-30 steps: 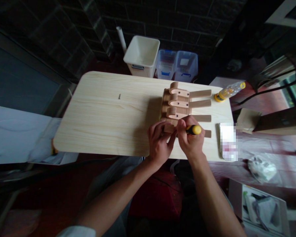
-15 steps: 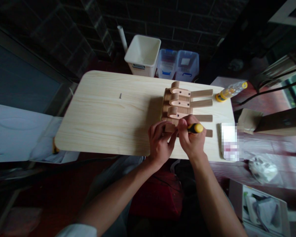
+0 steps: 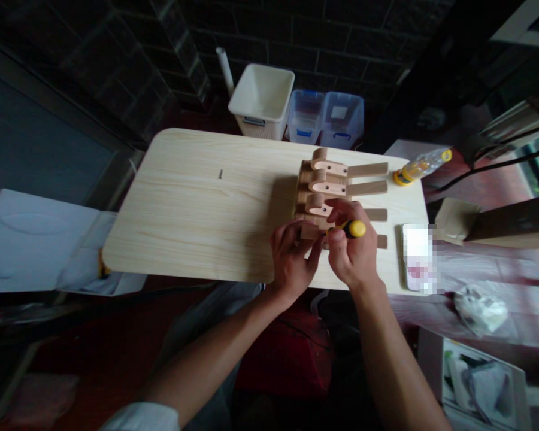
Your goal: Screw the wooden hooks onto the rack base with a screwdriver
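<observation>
- Since the last look, my right hand [image 3: 351, 254] has rolled a little, with its fingers [image 3: 341, 208] now reaching farther over the wooden assembly [image 3: 320, 191], and the screwdriver [image 3: 353, 228] sits a touch farther left, its tip end angled down toward the wood.
- Right-hand grip: closed around the yellow and black screwdriver handle, thumb on the near side. The tip is hidden behind my fingers, so I cannot see what it meets.
- Left-hand grip: my left hand [image 3: 291, 258] is curled closed over the near end of the wooden assembly, fingers [image 3: 306, 234] on the wood, just beside my right hand.
- The wooden assembly lies right of centre on a pale wooden board [image 3: 184, 209]. It has three rounded, lighter pieces stacked side by side, with flat wooden strips [image 3: 367, 170] running right from it.
- A small dark screw [image 3: 221, 173] lies alone on the left part of the board, well apart from my hands.
- At the far right corner of the board, a plastic bottle [image 3: 422, 165] lies on its side with a yellow cap. A blurred white packet [image 3: 417, 257] sits at the near right.
- Beyond the far edge stand a white basket [image 3: 263, 102] and two clear bins with blue handles [image 3: 326, 118].
</observation>
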A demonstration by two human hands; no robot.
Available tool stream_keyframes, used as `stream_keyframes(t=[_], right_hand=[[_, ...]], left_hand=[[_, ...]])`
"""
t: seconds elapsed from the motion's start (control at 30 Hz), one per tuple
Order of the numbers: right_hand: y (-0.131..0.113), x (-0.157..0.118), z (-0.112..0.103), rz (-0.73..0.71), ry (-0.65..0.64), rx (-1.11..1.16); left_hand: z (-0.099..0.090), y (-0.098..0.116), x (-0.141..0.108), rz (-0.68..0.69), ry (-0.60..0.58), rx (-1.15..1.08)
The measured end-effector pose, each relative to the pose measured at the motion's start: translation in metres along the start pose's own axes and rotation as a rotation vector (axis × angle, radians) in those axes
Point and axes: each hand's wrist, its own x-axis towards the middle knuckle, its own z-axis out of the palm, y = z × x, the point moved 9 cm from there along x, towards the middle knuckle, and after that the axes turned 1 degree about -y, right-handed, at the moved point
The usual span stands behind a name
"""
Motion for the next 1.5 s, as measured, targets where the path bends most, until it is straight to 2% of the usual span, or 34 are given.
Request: stream_keyframes(t=[0.13, 0.33, 0.47, 0.6, 0.9, 1.07, 1.2, 1.4, 1.5], right_hand=[[-0.007, 0.005, -0.004, 0.014, -0.021, -0.085], [-0.008, 0.004, -0.016, 0.122, -0.108, -0.096], [-0.026, 0.017, -0.023, 0.061, -0.231, -0.132], [-0.036, 0.03, -0.014, 0.069, -0.437, -0.175], [-0.031, 0.027, -0.025, 0.167, -0.368, -0.012], [-0.035, 0.026, -0.037, 0.122, -0.355, 0.072], [-0.031, 0.019, -0.045, 0.141, -0.382, 0.152], [-0.024, 0.01, -0.061, 0.169, -0.378, 0.097], [-0.025, 0.008, -0.061, 0.165, -0.369, 0.09]], left_hand=[[0.001, 0.0, 0.0, -0.016, -0.022, 0.015], [-0.002, 0.002, 0.001, 0.008, -0.004, -0.011], [-0.001, 0.003, 0.001, 0.025, 0.008, -0.001], [-0.001, 0.004, 0.002, 0.041, 0.047, 0.034], [0.001, 0.003, 0.002, 0.048, 0.011, 0.04], [0.0, 0.003, 0.002, 0.044, 0.024, 0.05], [0.0, 0.002, 0.002, 0.033, 0.0, 0.031], [0.002, 0.0, 0.002, 0.019, -0.026, 0.003], [0.002, 0.0, 0.003, 0.013, -0.031, -0.001]])
